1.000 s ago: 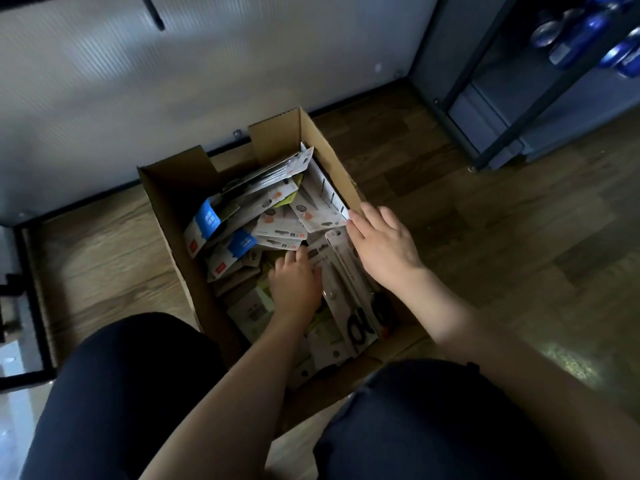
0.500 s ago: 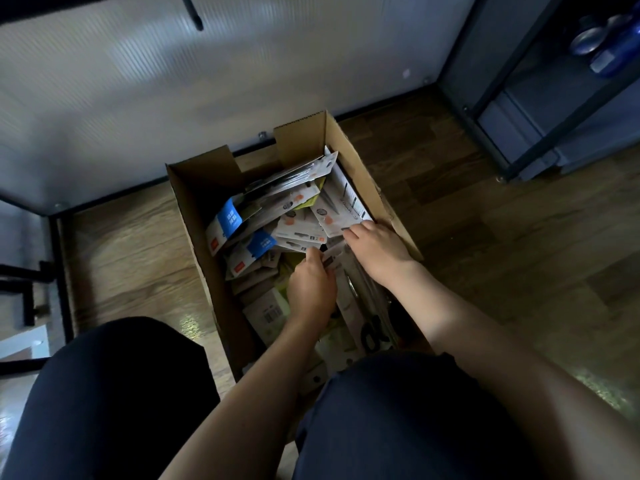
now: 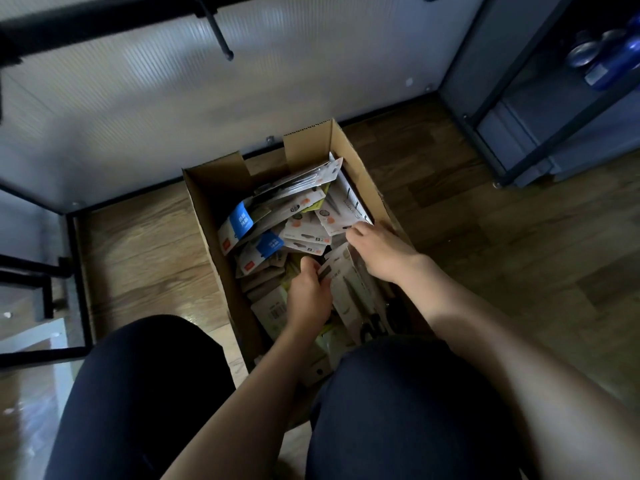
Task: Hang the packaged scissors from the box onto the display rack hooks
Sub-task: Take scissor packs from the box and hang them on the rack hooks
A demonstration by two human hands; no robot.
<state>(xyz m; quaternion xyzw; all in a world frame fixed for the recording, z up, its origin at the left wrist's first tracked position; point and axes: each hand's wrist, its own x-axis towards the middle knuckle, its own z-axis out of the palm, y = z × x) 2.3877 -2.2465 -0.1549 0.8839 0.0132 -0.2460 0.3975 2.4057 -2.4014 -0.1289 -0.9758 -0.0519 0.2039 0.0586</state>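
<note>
On the wooden floor (image 3: 145, 251), an open cardboard box (image 3: 207, 216) holds a jumble of packaged scissors (image 3: 304, 233). Left hand (image 3: 308, 296) grips the top edge of a long white pack (image 3: 349, 285) near the box's middle; right hand (image 3: 381, 251) rests beside it, fingers loosely curled over another pack (image 3: 341, 220).

I log a dim room: wood-plank floor (image 3: 485, 237), a ribbed pale wall panel (image 3: 242, 98) behind it, a dark metal shelf unit (image 3: 540, 133) at the floor's right edge.
</note>
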